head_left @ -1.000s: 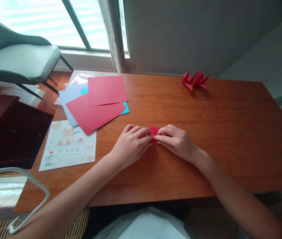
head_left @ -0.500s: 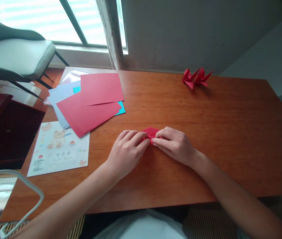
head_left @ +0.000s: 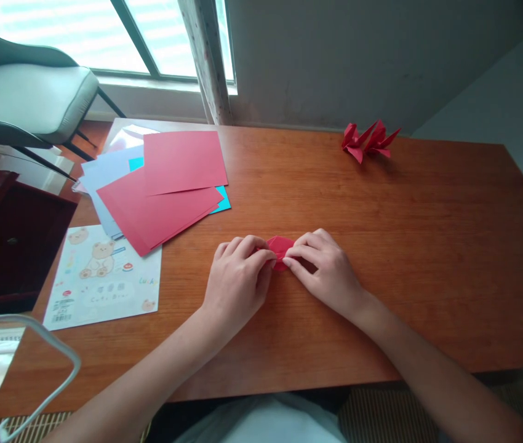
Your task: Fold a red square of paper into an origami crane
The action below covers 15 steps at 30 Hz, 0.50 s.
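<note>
A small folded piece of red paper (head_left: pixel 280 248) lies on the wooden table (head_left: pixel 427 246), mostly covered by my fingers. My left hand (head_left: pixel 236 280) presses on its left side with curled fingers. Pinching the paper's right side with closed fingertips is my right hand (head_left: pixel 323 267). Both hands meet over the paper near the table's middle.
A fan of red, blue and pale paper sheets (head_left: pixel 160 184) lies at the left, with a bear-printed card (head_left: pixel 104 277) below it. Two folded red paper figures (head_left: pixel 370 138) sit at the far edge. A grey chair (head_left: pixel 26 98) stands by the window.
My hands have stayed on the red paper, the fingers shifting slightly over it. The view has drifted a little, so the table's things sit somewhat lower-left and farther.
</note>
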Tool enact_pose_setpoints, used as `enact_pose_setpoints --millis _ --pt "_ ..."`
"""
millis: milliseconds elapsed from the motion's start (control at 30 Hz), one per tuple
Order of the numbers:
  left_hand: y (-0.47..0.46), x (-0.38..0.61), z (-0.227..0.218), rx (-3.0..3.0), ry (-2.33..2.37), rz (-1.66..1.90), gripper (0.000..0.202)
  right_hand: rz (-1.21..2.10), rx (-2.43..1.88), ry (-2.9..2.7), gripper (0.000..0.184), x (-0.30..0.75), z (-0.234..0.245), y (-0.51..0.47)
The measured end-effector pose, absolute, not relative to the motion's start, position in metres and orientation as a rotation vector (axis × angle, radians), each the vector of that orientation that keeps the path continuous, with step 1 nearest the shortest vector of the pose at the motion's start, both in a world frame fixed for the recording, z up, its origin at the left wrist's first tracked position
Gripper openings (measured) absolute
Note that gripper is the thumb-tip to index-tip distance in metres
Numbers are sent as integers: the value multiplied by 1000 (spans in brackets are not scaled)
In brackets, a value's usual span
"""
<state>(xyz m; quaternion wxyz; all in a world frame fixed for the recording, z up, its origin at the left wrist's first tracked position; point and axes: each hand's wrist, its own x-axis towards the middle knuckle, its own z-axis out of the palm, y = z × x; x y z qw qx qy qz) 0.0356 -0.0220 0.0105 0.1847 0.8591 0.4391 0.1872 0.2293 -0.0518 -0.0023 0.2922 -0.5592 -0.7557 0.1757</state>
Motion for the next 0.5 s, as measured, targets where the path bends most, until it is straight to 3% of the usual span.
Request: enact_pose_setpoints --millis 500 --pt "-20 45 14 2446 1368 468 16 451 -1624 -2054 12 225 1 -46"
